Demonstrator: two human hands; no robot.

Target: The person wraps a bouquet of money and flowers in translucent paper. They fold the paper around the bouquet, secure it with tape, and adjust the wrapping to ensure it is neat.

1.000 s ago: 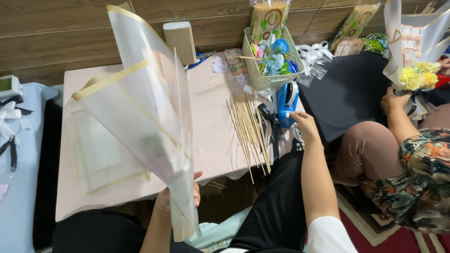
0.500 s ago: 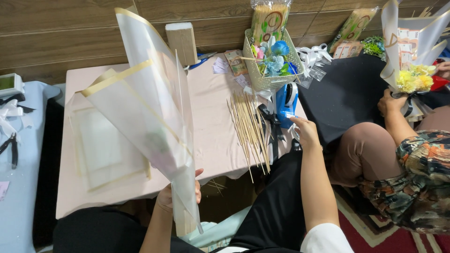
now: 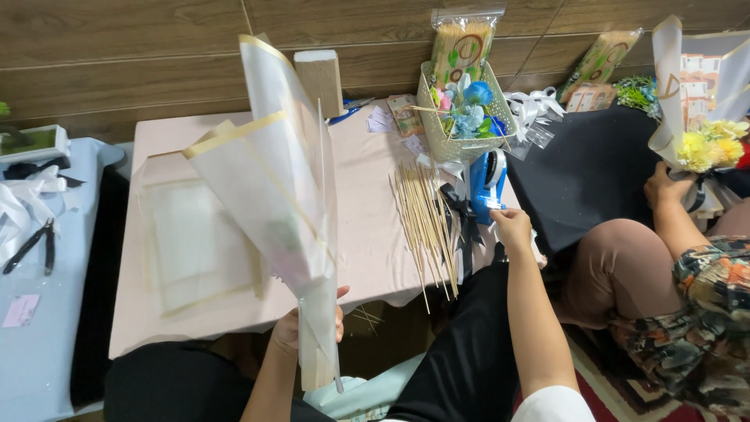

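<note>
Over the last second little had changed: the translucent wrap cone [image 3: 273, 203] had stayed upright in the left hand [image 3: 301, 327], its flared top tipping only slightly toward eleven o'clock, while the right hand [image 3: 512, 227] had kept its place at the blue tape dispenser [image 3: 488, 176] near the table's three o'clock edge. By that showing, the work looked to be at a pause for tape rather than moving on.

The left hand was closed around the narrow stem of the cone, fingers wrapped tight and thumb across the front, at the near edge of the pink table [image 3: 367, 258], about six o'clock. The cone rose from that fist over the flat stack of clear sheets [image 3: 199, 242] lying at nine o'clock on the table.

The right hand's fingers were curled and pinched at the dispenser's lower end, touching it or the tape there; whether a strip was between the fingertips could not be told. Just beside it, toward nine o'clock, lay the bundle of wooden skewers [image 3: 426, 223], and beyond the dispenser at twelve o'clock stood the woven basket [image 3: 461, 137] of artificial flowers. A seated co-worker's hand [image 3: 664, 187] held a yellow bouquet [image 3: 707, 144] at three o'clock, well apart.
</note>
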